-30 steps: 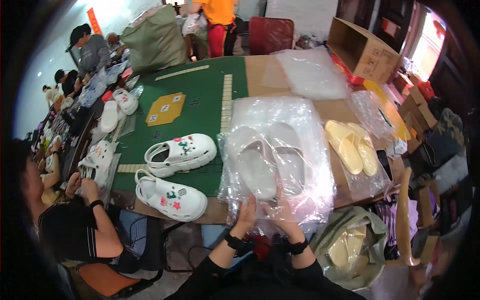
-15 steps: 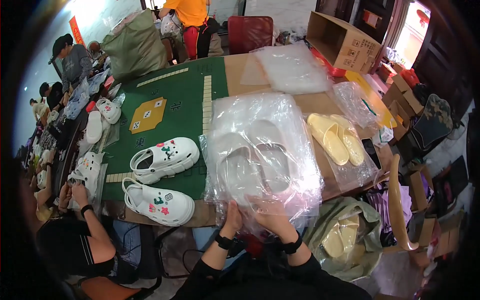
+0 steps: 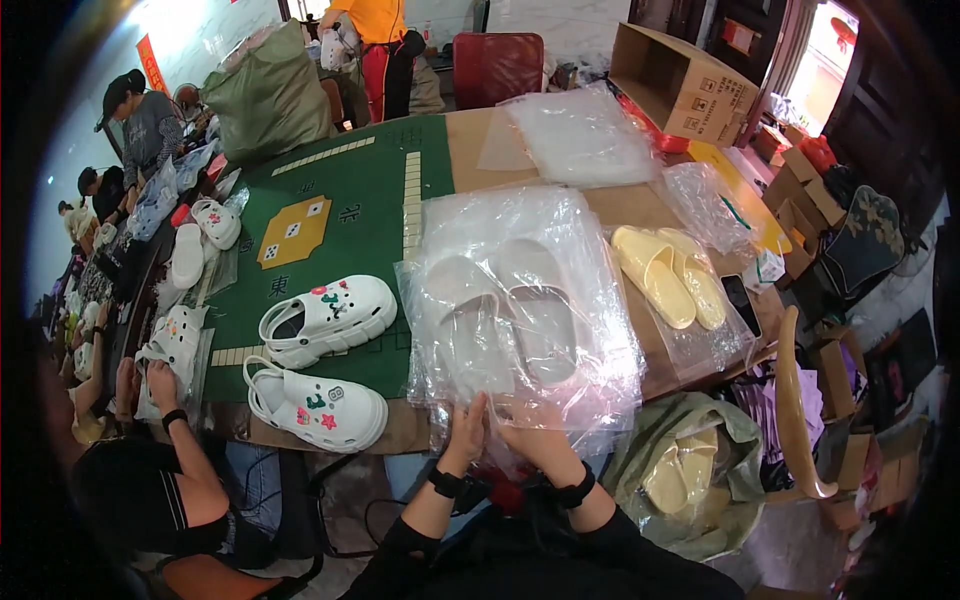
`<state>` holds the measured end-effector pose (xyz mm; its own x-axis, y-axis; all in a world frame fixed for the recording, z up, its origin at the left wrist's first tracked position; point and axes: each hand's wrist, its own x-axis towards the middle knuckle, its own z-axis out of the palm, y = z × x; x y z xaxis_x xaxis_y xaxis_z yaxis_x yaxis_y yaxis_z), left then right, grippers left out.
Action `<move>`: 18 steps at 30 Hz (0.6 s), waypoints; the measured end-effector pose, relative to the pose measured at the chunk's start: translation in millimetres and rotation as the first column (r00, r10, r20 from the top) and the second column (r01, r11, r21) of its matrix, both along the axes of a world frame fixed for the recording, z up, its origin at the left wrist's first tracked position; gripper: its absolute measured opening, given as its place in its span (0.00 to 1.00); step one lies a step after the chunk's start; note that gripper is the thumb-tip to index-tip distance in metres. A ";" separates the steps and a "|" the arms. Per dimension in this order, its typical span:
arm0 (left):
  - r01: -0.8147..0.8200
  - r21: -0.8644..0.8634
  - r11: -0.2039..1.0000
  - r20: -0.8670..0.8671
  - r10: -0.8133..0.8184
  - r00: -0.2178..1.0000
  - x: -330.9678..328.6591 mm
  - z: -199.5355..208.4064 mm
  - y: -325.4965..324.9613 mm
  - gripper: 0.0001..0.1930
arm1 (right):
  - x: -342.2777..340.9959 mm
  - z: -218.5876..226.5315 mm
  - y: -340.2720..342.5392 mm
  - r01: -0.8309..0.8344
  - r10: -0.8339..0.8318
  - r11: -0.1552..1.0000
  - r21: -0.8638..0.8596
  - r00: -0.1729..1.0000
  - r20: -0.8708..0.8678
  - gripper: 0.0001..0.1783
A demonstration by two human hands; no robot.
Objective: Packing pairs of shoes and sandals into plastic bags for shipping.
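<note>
A pair of pale grey slippers (image 3: 543,330) lies side by side in a clear plastic bag (image 3: 600,385), on top of a stack of similar bags. Its near edge is pinched by my left hand (image 3: 467,430), fingers pointing away from me. My right hand (image 3: 530,432) grips the same edge a little to the right, its fingertips partly covered by shiny film. Left of the bag, two white clogs (image 3: 330,318) with colourful charms rest on a green mat (image 3: 375,215). Yellow slippers (image 3: 672,275) lie in another clear bag to the right.
A dark phone (image 3: 740,300) lies near the table's right edge. Flat plastic bags (image 3: 580,135) and an open cardboard box (image 3: 685,85) are at the far side. A sack (image 3: 730,500) with bagged yellow slippers stands below right. Co-workers' hands (image 3: 150,385) handle a white clog at the left.
The plastic bag and slippers have shifted very slightly left, and my right hand with them. The co-worker in orange at the back has moved a little.
</note>
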<state>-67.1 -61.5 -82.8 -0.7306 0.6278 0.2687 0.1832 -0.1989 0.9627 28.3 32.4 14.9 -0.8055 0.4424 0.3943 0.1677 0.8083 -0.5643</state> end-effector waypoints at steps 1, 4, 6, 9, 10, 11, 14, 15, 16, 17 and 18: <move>-0.034 0.006 0.999 -0.084 0.035 0.996 -0.2 4.3 0.9 0.16 | -0.9 -0.7 0.0 -0.004 0.004 1.000 -0.001 1.000 -0.001 0.14; -0.034 0.044 0.998 0.723 -0.009 0.691 -0.3 18.2 13.1 0.16 | -10.1 2.2 0.9 0.002 0.001 0.997 0.078 0.999 -0.044 0.16; 0.007 0.103 0.995 0.599 -0.068 0.798 2.9 34.9 14.3 0.16 | -17.8 12.1 1.8 0.113 -0.109 0.934 0.340 0.994 -0.029 0.18; 0.064 0.089 0.994 0.481 -0.100 0.871 0.3 29.7 10.8 0.16 | -21.1 9.4 5.8 0.139 -0.128 0.957 0.255 0.990 -0.058 0.18; 0.079 0.028 0.997 0.509 -0.082 0.857 -1.1 25.0 9.6 0.16 | -21.8 8.3 6.4 0.123 -0.110 0.959 0.255 0.992 -0.065 0.18; 0.065 -0.016 0.998 0.486 -0.049 0.872 -2.1 20.2 9.4 0.17 | -22.4 6.7 6.4 0.110 -0.100 0.963 0.247 0.994 -0.054 0.19; 0.063 0.037 0.997 0.511 -0.073 0.856 -2.3 0.8 11.9 0.19 | -15.1 1.6 14.9 0.083 -0.082 0.972 0.219 0.997 -0.014 0.19; 0.037 0.043 0.998 0.450 -0.053 0.892 0.5 -2.4 16.5 0.20 | -12.2 -2.3 19.5 0.095 -0.102 0.976 0.196 0.994 0.026 0.19; 0.016 0.042 0.999 0.448 -0.033 0.894 0.1 2.7 16.5 0.20 | -9.5 3.1 21.0 0.075 -0.081 0.978 0.195 0.996 0.024 0.19; 0.057 0.004 0.998 0.463 -0.052 0.885 -0.2 7.7 15.2 0.20 | -4.4 13.1 21.0 0.165 -0.177 0.930 0.327 0.984 0.007 0.21; 0.099 -0.031 0.995 0.478 -0.072 0.875 0.2 15.6 13.8 0.21 | -1.0 17.7 23.1 0.252 -0.270 0.856 0.451 0.963 -0.026 0.23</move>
